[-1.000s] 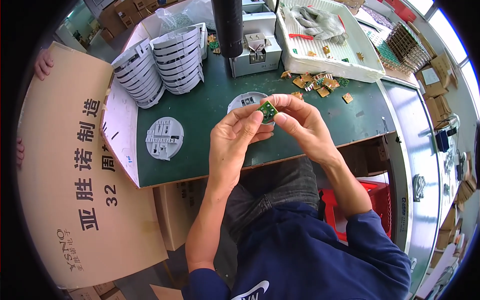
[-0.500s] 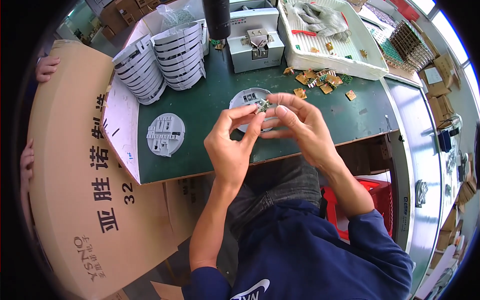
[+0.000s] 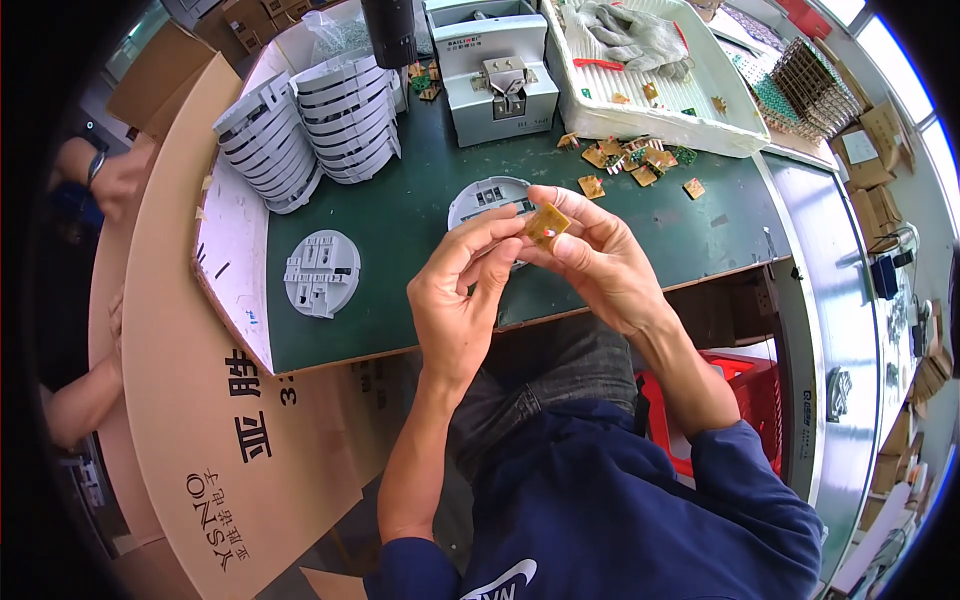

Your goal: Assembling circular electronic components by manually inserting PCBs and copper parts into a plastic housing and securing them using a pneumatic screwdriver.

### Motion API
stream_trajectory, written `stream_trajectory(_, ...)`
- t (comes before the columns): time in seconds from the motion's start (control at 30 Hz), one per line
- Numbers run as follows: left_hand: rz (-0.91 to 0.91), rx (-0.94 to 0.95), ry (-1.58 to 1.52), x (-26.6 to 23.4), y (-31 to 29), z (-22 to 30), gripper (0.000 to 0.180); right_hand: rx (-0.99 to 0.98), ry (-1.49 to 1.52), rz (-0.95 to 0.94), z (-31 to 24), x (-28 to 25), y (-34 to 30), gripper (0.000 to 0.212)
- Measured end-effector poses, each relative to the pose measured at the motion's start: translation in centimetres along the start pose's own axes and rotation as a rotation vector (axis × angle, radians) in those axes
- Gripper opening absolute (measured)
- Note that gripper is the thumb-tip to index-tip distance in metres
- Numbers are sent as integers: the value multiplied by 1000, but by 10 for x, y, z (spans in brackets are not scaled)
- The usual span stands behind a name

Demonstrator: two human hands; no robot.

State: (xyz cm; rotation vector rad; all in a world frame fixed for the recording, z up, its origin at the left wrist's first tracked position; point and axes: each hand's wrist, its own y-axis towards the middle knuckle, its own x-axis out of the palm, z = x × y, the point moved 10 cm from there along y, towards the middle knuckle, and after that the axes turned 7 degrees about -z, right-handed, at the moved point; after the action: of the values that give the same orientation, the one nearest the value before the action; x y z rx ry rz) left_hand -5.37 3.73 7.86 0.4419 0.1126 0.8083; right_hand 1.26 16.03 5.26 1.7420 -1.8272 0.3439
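Observation:
A small square circuit board [image 3: 546, 226], tan with a red and white spot, is held up above the front part of the bench. My right hand [image 3: 610, 265] pinches it between thumb and fingers. My left hand [image 3: 455, 290] is closed at the board's left edge, its fingertips against it and partly hidden. Just behind the hands lies a round light-grey plastic housing [image 3: 478, 198], partly covered by them. Another such round housing [image 3: 322, 274] lies flat on the bench to the left, its slots and ribs facing up.
Loose circuit boards [image 3: 640, 160] lie beyond my right hand, before a white tray [image 3: 670, 125] holding grey gloves [image 3: 635, 40]. A grey metal machine [image 3: 500, 90] stands at the back beside stacked grey housings [image 3: 345, 120]. At left, another person's hands [image 3: 122, 180] are by a large cardboard sheet [image 3: 200, 400].
The circuit board has been turned so its tan face shows. The cardboard sheet at left has shifted, and the other person's hands and arms have moved further into view.

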Motion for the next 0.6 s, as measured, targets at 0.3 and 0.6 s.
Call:
stream_trajectory(0.3, -25, 4, 129, 3, 1, 12, 14, -46, -111, -35, 1, -8, -1, 40)
stream_trajectory(0.6, 7, -57, 19, -1, -6, -1, 15, 16, -195, 0, 5, -12, -2, 43)
